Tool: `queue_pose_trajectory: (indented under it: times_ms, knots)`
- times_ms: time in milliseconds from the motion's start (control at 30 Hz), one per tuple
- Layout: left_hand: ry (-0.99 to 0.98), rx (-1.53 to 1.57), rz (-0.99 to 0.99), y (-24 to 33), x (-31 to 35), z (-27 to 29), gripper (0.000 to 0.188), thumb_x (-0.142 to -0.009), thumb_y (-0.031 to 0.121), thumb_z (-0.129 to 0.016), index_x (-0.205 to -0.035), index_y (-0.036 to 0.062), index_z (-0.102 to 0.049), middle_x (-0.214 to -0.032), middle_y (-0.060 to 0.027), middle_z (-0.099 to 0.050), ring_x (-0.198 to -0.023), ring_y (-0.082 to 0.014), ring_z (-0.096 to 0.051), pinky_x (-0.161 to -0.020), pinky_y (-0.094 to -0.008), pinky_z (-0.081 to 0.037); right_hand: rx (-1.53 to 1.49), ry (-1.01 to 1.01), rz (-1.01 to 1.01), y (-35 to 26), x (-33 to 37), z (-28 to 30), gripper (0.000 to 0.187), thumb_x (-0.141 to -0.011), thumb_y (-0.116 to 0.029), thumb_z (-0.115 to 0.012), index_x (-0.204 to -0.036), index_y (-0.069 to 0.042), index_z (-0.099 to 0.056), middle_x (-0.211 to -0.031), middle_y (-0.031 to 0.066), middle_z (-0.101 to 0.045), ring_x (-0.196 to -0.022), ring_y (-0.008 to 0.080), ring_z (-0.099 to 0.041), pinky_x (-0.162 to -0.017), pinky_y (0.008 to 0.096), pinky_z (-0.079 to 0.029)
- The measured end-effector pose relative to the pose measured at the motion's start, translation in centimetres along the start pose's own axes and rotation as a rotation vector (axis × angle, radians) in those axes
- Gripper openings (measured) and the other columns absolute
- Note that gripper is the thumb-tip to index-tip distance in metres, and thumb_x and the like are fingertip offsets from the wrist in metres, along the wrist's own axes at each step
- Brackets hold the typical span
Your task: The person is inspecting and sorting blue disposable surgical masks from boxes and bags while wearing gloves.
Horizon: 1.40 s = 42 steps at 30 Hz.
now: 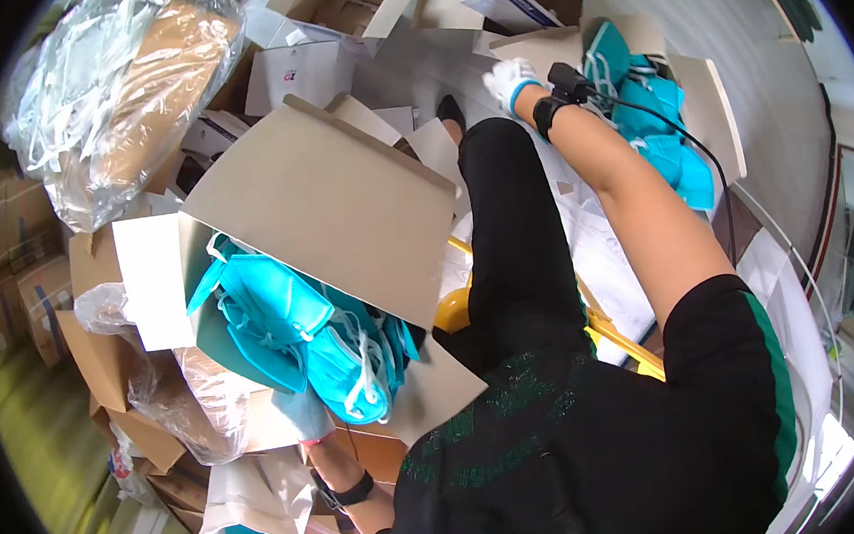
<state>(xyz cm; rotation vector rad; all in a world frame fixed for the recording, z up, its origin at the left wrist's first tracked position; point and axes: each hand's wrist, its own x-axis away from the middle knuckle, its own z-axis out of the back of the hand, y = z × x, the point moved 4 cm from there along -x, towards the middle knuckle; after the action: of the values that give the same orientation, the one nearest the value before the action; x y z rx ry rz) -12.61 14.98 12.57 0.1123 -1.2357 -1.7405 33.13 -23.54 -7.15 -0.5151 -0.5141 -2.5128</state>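
Teal face masks [291, 318] with white straps are heaped in an open cardboard box [333, 214] to my left, its broad brown flap raised. My left hand [301, 417], in a pale glove, is at the near edge of this box, against the lower masks. Its fingers are hidden, so its grip cannot be told. My right hand [513, 81], in a white glove with a blue cuff, reaches forward to the right. Its fingers are loosely apart, and I see nothing in them. Just right of it, more teal masks [654, 114] lie in another open box [711, 114].
Clear plastic bags [132, 89] cover something brown at the upper left. Open white boxes [331, 8] stand ahead on the grey floor. Brown cartons [116, 392] and crumpled plastic lie at left. A black cable [704, 150] runs from a device at my right wrist. Yellow frame parts [613, 338] show beside my leg.
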Motion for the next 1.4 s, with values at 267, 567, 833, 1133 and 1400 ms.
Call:
queue_pose_trajectory:
  times_ms: [267,567,833,1133,1400]
  knots:
    - [0.041,0.058,-0.004,-0.5,-2.3,0.1,0.042,-0.096,0.012,-0.069,-0.134,-0.0001,-0.058,-0.126,-0.0094,-0.066,-0.102,-0.0154,-0.064,-0.084,-0.0313,-0.054,0.361,-0.393,0.099,-2.3,-3.8,-3.2,0.028,-0.092,-0.015,-0.060,-0.114,-0.012,-0.076,-0.121,0.0097,-0.072,-0.112,0.0267,-0.069,-0.081,0.0533,-0.056]
    - [0.042,0.379,0.197,-0.8,-1.5,1.0,0.047,-0.096,0.012,-0.067,-0.139,0.0028,-0.050,-0.126,-0.0099,-0.064,-0.102,-0.0150,-0.063,-0.083,-0.0294,-0.054,-0.216,-0.371,0.105,-2.0,-8.2,-6.5,0.037,-0.092,-0.014,-0.054,-0.126,-0.008,-0.069,-0.132,0.0182,-0.065,-0.117,0.0381,-0.066,-0.094,0.0488,-0.054]
    - [0.039,0.139,0.356,-2.5,-1.2,2.8,0.038,-0.094,0.008,-0.067,-0.128,-0.0034,-0.056,-0.113,-0.0093,-0.067,-0.093,-0.0177,-0.065,-0.082,-0.0303,-0.055,0.000,-0.444,0.024,-0.8,-10.6,-14.4,0.029,-0.092,-0.013,-0.056,-0.113,-0.009,-0.076,-0.119,0.0160,-0.072,-0.105,0.0336,-0.072,-0.087,0.0457,-0.058]
    - [-0.023,0.375,0.196,-1.5,-0.9,0.7,0.035,-0.094,0.003,-0.066,-0.127,-0.0007,-0.057,-0.112,-0.0062,-0.066,-0.094,-0.0160,-0.066,-0.079,-0.0287,-0.055,-0.069,-0.101,-0.060,-0.6,-10.2,-9.9,0.025,-0.091,-0.013,-0.057,-0.103,-0.008,-0.078,-0.112,0.0207,-0.072,-0.096,0.0345,-0.074,-0.081,0.0464,-0.060]
    - [-0.031,0.126,0.124,-2.2,-0.1,-0.3,0.028,-0.098,0.009,-0.065,-0.122,-0.0042,-0.064,-0.108,-0.0060,-0.070,-0.092,-0.0160,-0.066,-0.080,-0.0287,-0.053,-0.774,0.202,-0.297,-1.0,-7.9,4.3,0.030,-0.097,-0.033,-0.055,-0.112,-0.008,-0.064,-0.111,0.0235,-0.069,-0.105,0.0439,-0.066,-0.090,0.0546,-0.051]
